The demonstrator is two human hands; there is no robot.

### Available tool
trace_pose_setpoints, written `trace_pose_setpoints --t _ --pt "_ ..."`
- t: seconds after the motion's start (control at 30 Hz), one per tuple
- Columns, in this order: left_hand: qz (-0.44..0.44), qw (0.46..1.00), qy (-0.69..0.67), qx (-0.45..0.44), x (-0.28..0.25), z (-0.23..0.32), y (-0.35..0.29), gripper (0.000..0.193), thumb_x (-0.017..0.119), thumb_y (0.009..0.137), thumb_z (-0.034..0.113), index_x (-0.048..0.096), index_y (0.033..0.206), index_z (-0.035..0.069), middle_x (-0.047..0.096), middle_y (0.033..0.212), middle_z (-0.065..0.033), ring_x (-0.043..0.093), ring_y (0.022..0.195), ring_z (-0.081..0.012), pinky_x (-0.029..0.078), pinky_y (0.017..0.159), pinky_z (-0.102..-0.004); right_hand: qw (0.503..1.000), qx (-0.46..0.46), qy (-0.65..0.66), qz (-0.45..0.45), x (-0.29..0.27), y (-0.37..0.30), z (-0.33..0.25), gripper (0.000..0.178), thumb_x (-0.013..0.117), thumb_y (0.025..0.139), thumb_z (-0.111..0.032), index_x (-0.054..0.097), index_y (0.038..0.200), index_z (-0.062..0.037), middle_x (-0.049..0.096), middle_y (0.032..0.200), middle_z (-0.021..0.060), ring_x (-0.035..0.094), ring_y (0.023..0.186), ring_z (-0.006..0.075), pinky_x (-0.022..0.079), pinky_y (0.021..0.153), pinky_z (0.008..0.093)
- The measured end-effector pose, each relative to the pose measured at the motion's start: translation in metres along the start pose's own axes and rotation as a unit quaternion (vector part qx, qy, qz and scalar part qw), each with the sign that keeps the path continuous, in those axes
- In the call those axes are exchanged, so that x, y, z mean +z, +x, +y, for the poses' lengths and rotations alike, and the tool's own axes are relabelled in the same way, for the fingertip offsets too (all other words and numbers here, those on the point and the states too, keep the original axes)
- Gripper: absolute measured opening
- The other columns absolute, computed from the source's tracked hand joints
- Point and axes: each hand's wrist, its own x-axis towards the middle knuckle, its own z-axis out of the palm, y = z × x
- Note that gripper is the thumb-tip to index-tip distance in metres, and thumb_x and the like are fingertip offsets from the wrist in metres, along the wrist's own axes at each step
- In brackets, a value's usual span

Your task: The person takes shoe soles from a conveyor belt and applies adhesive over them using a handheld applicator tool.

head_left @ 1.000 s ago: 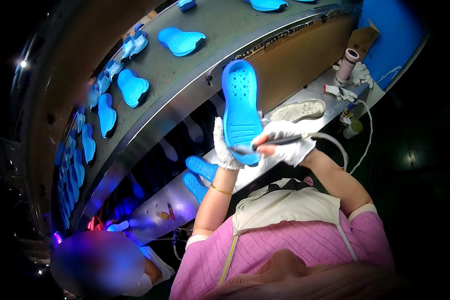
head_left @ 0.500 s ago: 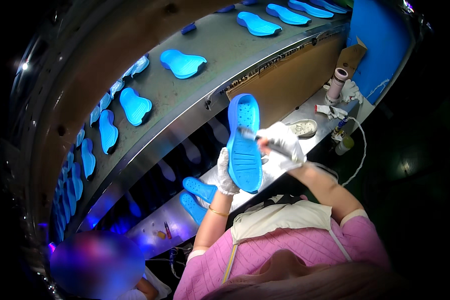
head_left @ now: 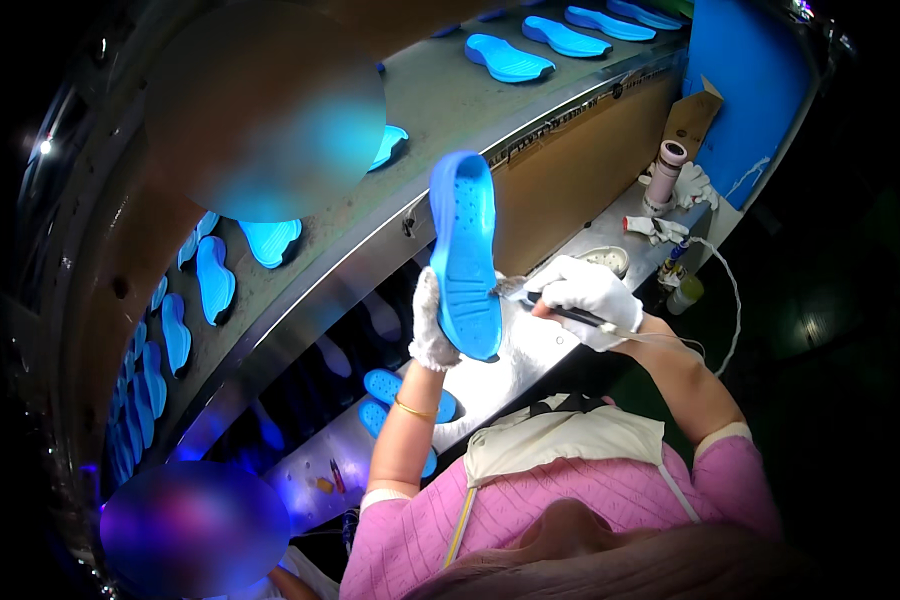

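My left hand (head_left: 433, 322), in a white glove, grips a blue shoe sole (head_left: 469, 265) by its left edge. The sole is held up and tilted, its hollow side with small holes and ridges toward me. My gloved right hand (head_left: 592, 303) is closed round a brush (head_left: 576, 314) with a dark handle and a thin pale tube trailing from its rear. The bristles are at the sole's right edge; whether they touch it I cannot tell. Below my left hand, more blue soles (head_left: 382, 384) lie on the metal bench (head_left: 315, 500), partly behind my forearm.
Beyond the bench curves a conveyor belt (head_left: 430, 100) carrying several blue soles (head_left: 214, 279). At right are a pink flask (head_left: 665, 176), white gloves (head_left: 654, 230), a pale sole (head_left: 607, 261) and a green-lidded bottle (head_left: 685, 293). A blurred person (head_left: 195, 530) is at the lower left.
The sole in my left hand has moved left and slightly up, and turned a little. The brush has come away from the sole's middle to its right edge. Soles on the belt have shifted slightly.
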Motion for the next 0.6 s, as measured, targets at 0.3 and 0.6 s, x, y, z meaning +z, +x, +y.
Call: trace_pose_setpoints --t 0.3,0.6 --pt "-0.102 0.810 0.487 0.310 -0.022 0.104 0.194 0.063 0.035 0.098 0.053 0.043 0.138 0.005 0.053 0.132 -0.0191 0.051 0.120 -0.0406 0.031 0.108 -0.0571 0.982 0.031 0.016 0.188 -0.013 -0.002 -0.008 0.017 0.075 0.074 0.006 0.067 0.084 -0.0040 0.065 0.086 0.0087 0.064 0.078 0.0176 0.050 0.071 0.0279" --pt "0.095 0.573 0.710 0.398 -0.019 0.102 0.152 0.053 0.062 0.089 0.024 0.047 0.136 0.003 0.061 0.120 -0.0188 0.061 0.105 -0.0336 0.050 0.091 -0.0432 0.981 0.094 0.039 0.166 -0.014 -0.030 0.000 0.016 0.073 0.076 0.004 0.065 0.088 -0.0035 0.065 0.085 0.0086 0.062 0.073 0.0137 0.049 0.065 0.0254"
